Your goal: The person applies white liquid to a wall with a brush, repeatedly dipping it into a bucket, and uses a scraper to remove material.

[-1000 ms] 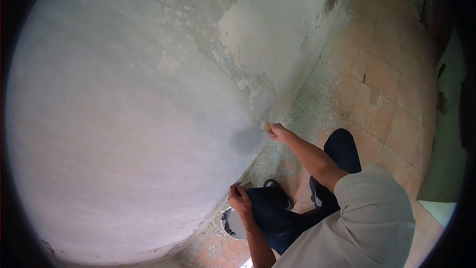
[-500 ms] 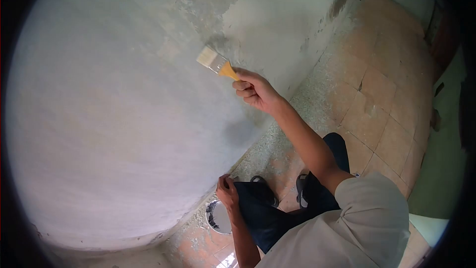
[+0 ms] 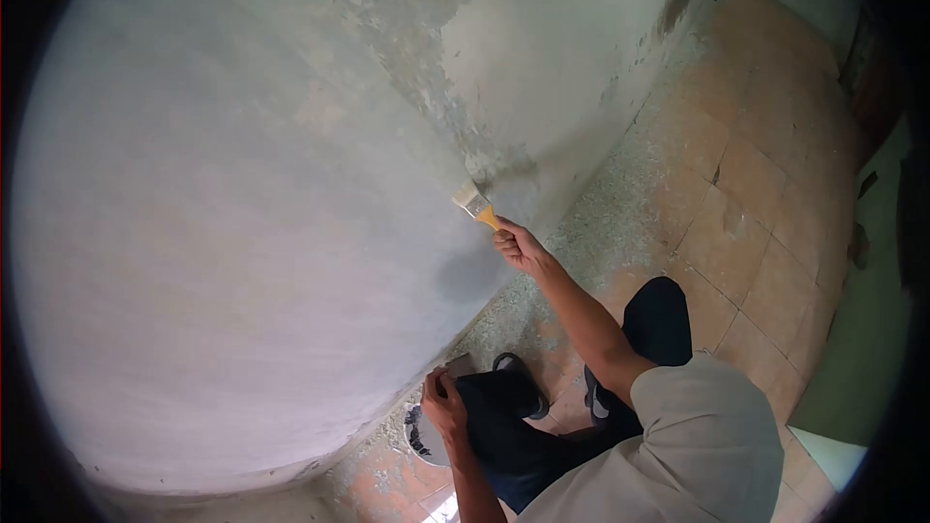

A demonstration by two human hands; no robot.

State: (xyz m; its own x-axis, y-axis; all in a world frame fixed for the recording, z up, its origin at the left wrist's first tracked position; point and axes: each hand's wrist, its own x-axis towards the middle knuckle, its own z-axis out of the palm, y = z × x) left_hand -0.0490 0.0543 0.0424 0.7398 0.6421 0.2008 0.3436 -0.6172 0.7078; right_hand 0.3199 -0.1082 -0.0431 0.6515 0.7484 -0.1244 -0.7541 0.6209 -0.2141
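My right hand (image 3: 520, 246) is wrapped round the yellow handle of a flat paintbrush (image 3: 475, 201). The pale bristles point up and left, right at the surface of the plastered wall (image 3: 262, 261), just below a rough grey patch (image 3: 412, 48). By my knee, my left hand (image 3: 445, 407) is closed with its fingers curled. A flat grey scraper-like piece (image 3: 459, 365) juts from beyond its fingertips, the rest of it hidden. Just below that hand stands a white bucket (image 3: 429, 449) with dark smears inside, partly covered by my forearm.
Flaked plaster debris (image 3: 605, 208) lies along the foot of the wall. Orange floor tiles (image 3: 731, 223) stretch to the right, with a green surface (image 3: 857, 329) beyond them. My legs (image 3: 504, 426) are bent close to the wall and bucket.
My right hand has moved down and to the right along the wall with the paintbrush, closer to the floor. More of the flat grey piece shows by my left hand.
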